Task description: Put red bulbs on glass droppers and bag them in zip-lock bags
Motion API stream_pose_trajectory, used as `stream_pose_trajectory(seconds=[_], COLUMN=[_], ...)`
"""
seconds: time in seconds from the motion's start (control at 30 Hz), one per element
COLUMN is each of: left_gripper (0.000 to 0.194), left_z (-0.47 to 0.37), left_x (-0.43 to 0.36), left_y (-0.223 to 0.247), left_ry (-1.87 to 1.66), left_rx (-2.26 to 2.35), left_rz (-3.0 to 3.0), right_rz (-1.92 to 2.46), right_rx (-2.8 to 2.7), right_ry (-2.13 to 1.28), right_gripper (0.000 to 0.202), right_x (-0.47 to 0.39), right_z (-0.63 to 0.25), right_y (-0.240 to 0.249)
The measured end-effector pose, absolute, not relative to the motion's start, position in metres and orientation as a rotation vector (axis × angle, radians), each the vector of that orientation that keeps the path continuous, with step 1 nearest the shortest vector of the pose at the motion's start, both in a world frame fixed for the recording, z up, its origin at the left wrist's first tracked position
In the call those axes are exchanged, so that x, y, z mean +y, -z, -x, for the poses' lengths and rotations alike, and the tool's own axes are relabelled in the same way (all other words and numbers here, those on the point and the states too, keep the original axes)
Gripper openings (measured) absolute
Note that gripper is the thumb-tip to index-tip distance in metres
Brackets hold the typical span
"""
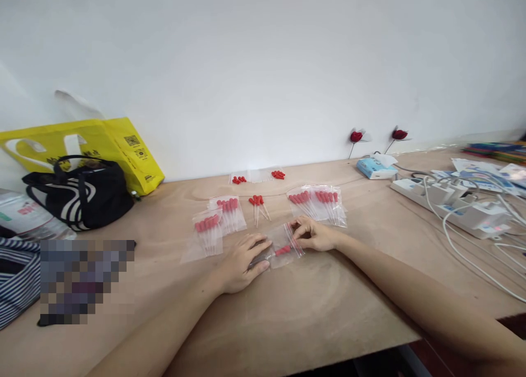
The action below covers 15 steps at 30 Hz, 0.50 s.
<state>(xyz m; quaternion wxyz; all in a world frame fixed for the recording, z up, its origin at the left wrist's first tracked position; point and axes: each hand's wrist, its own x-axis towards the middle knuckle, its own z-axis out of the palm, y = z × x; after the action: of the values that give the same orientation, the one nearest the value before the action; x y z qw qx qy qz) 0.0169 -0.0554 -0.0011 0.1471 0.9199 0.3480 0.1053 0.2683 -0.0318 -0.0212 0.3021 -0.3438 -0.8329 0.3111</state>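
Note:
A clear zip bag (282,235) lies on the table between my hands, with a red-bulbed dropper (282,250) seen through it. My left hand (243,263) holds the bag's left end, thumb and fingers on either side of it. At the right end, my right hand (313,234) pinches the red-striped zip edge. Just beyond, several loose droppers (257,203) with red bulbs and thin pale stems lie together. Filled bags of droppers (207,229) are on the left, and more filled bags (314,201) are on the right.
Red bulbs (278,175) and clear plastic lie near the wall. On the left are a yellow bag (131,147), a black handbag (96,196) and striped cloth (18,278). A tissue pack (376,167), power strip (447,208) with cables, and papers occupy the right. Two red flowers (356,136) stand behind.

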Motion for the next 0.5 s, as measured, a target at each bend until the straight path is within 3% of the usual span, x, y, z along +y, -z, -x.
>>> stream_pose_trajectory(seconds=[0.1,0.2,0.33,0.5], left_gripper=[0.041,0.04,0.037,0.041], left_z=[-0.016,-0.013,-0.003,0.003], left_x=[-0.056,-0.056,-0.058,-0.058], left_y=[0.001,-0.002,-0.007,-0.006], left_ry=[-0.326,-0.356,-0.351,-0.273], left_rx=[0.994,0.976,0.902,0.887], left_rz=[-2.62,-2.597,-2.581,-2.551], right_rz=[0.958,1.164,1.531,1.662], right_rx=[-2.055,-1.865,-1.739,-1.715], right_ry=[-0.949,-0.851,-0.552,-0.509], right_gripper=[0.017,0.024,0.007,0.026], right_x=[-0.02,-0.002,0.03,0.061], right_z=[-0.273,-0.266,-0.237,-0.198], right_y=[0.021,0.019,0.013,0.012])
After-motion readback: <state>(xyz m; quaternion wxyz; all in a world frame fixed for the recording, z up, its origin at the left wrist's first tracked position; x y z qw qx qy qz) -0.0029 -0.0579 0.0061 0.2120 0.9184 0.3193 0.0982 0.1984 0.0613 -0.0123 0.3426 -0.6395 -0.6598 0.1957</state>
